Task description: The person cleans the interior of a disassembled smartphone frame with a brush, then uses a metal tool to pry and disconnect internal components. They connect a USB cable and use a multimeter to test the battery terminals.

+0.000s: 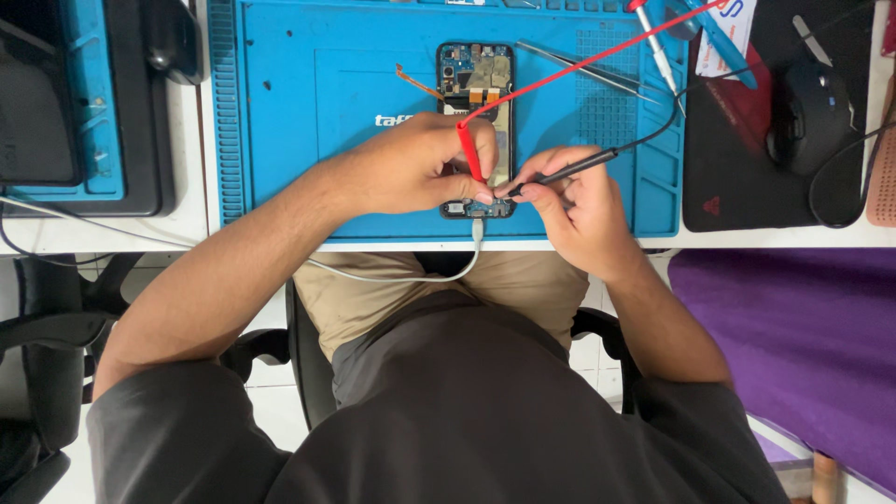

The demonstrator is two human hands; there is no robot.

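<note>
A seated person in a dark grey shirt (485, 420) and khaki shorts (373, 299) leans over a white desk (187, 219), both forearms reaching onto a blue work mat (308, 121). The left hand (420, 168) has its fingers clenched around a red test probe (469, 151); the right hand (579, 205) pinches a black test probe (569, 168). Both tips meet at the lower end of an opened smartphone (478, 79) lying face-down mid-mat, a grey cable (401, 276) plugged into its bottom edge. Metal tweezers (579, 67) lie just right of the phone; a black computer mouse (810, 117) sits on a dark pad (737, 177) farther right.
</note>
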